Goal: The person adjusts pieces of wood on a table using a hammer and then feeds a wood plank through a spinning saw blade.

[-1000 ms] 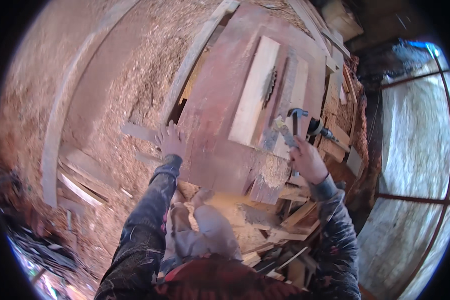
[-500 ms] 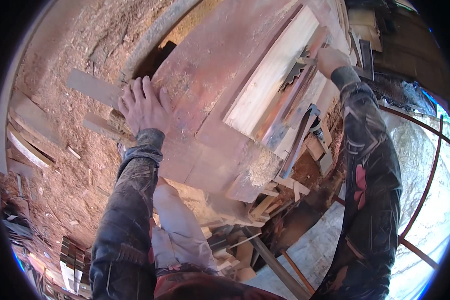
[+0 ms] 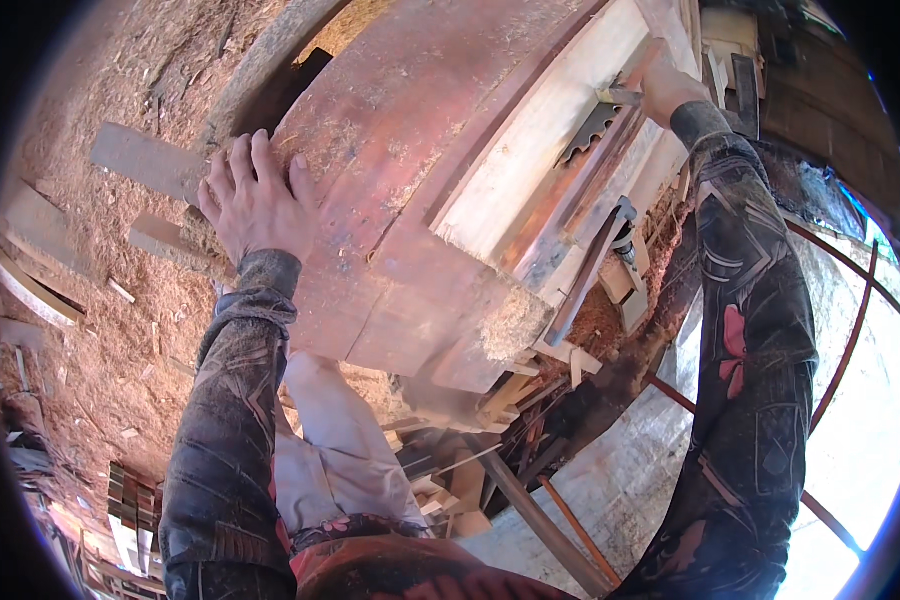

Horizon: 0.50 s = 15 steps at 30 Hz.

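Observation:
My left hand (image 3: 262,200) lies on the left edge of a dusty, reddish saw table (image 3: 370,150), fingers spread, holding nothing. Across the table my right arm reaches to the far right side. There my right hand (image 3: 670,88) is closed, and a short, flat, light-coloured piece (image 3: 620,97) sticks out of it toward the left. Just nearer than that piece, a toothed saw blade (image 3: 590,133) shows above a slot in the table. A pale wooden board (image 3: 530,150) lies along the blade's left side. My right fingertips are mostly hidden.
Sawdust (image 3: 80,220) and wood offcuts (image 3: 45,235) cover the ground at left. A dark metal bar (image 3: 592,270) projects along the table's right side. Scrap wood (image 3: 465,490) is heaped below the front edge. At right lies a pale sheet (image 3: 860,400) with thin rusty rods.
The whole view has shifted a little, moving the table left and up in the picture. My right hand has moved slightly farther away past the blade. My left hand stays on the table edge.

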Tool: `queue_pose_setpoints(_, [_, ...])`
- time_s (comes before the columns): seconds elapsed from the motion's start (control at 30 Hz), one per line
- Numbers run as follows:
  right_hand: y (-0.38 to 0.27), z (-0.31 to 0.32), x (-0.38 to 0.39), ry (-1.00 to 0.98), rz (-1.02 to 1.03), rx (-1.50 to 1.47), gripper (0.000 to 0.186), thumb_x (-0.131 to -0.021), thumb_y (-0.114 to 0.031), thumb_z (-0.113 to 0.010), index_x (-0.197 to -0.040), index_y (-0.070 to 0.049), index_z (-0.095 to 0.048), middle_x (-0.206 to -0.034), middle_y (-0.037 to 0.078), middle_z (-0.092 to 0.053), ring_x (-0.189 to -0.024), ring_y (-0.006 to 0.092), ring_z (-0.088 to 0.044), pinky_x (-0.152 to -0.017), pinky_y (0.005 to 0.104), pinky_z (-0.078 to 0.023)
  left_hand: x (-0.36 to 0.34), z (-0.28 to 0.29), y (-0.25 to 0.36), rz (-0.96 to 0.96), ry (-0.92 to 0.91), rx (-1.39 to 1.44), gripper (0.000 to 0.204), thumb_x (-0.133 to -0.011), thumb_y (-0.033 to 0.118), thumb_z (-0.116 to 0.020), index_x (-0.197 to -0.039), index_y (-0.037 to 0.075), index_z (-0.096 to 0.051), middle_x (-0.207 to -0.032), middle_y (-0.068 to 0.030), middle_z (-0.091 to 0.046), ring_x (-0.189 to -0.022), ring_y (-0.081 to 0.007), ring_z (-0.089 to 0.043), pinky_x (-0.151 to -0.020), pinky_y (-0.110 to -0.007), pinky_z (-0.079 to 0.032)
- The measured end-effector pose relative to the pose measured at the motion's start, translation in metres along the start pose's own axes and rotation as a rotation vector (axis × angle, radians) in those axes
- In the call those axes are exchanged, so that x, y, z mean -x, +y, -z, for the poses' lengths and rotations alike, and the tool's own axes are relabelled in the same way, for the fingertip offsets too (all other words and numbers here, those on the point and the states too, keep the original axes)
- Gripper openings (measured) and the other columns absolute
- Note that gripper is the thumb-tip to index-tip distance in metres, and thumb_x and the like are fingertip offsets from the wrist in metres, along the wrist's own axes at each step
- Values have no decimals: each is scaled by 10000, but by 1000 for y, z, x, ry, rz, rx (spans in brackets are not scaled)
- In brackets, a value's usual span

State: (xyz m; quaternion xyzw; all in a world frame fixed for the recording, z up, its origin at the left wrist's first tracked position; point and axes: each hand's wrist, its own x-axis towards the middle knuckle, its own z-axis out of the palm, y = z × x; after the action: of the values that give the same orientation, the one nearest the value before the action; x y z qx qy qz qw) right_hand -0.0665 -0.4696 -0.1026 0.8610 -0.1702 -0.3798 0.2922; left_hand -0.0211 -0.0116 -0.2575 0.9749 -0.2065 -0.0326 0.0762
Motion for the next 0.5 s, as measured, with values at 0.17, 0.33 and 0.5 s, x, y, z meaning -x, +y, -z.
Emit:
queue_pose_setpoints(0.17, [-14,17,5,-125,45,-55,255,-851,-120,-597,-1056,-14,-707,-1061,239,-703,-1008,404,-683,-887,475,-552,0,0,-4,-2,-4,-25,536,-983,446,-466,-1393,104,-518,-1411,-104,-531,-1361,-317,-427,-1133,-521,-265])
queue_pose_setpoints(0.33, [-3,-1,5,-61,19,-38,283,-860,-155,-622,-1107,-85,-740,-1072,223,-720,-1035,376,-699,-900,483,-561,1,-4,-2,-11,23,42,538,-951,428,-522,-1381,106,-531,-1394,-104,-536,-1363,-338,-419,-1110,-576,-278])
queue_pose_setpoints(0.5, [-31,10,30,-1,17,-29,231,-866,-158,-591,-1001,-14,-711,-989,261,-706,-958,409,-696,-865,506,-549,1,-3,-8,-10,36,24,526,-949,428,-528,-1369,111,-543,-1385,-100,-540,-1359,-328,-423,-1108,-572,-285])
